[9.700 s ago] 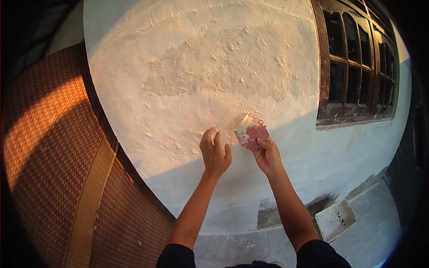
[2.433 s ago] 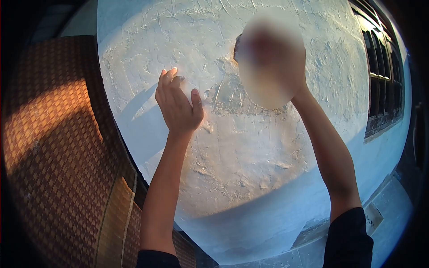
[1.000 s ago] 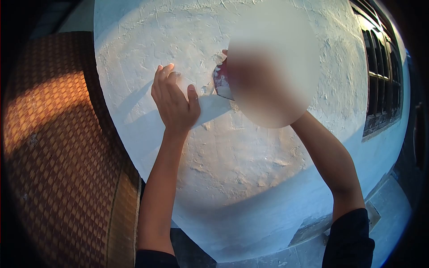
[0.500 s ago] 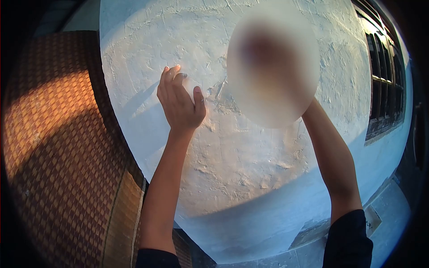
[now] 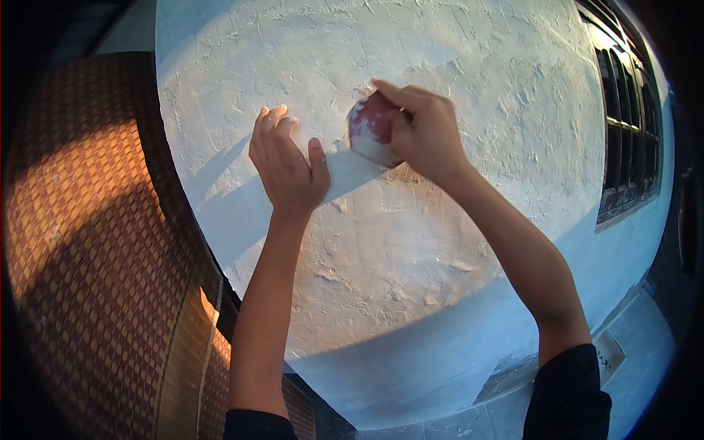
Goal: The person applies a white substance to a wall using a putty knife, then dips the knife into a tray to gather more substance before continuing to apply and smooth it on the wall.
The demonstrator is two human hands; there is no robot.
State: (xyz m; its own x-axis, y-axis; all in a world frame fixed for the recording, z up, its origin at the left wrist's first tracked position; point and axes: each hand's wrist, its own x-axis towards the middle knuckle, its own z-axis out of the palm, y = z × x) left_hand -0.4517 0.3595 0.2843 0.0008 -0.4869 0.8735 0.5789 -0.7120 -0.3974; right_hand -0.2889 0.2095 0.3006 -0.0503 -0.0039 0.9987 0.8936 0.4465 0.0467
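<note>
My left hand (image 5: 288,161) rests against the rough whitish wall (image 5: 352,271), thumb apart from the fingers and nothing in it. To its right, my right hand (image 5: 429,132) grips a flat dark-red piece smeared with white (image 5: 372,126), thumb and fingers closed on its right side. That piece is held close to the wall, and its exact kind cannot be made out. Ridges and flakes of a plaster-like coat cover the wall around both hands. Shadows of the hands and forearms fall to the lower left.
A barred window (image 5: 629,125) is set in the wall at the right. On the left hangs or stands a brown woven-pattern panel (image 5: 88,242). A ledge (image 5: 506,378) runs along the wall's foot at the lower right.
My right hand, behind a blurred oval before, has moved left with the dark-red piece, closer to my left hand. My left hand has hardly moved on the wall.
</note>
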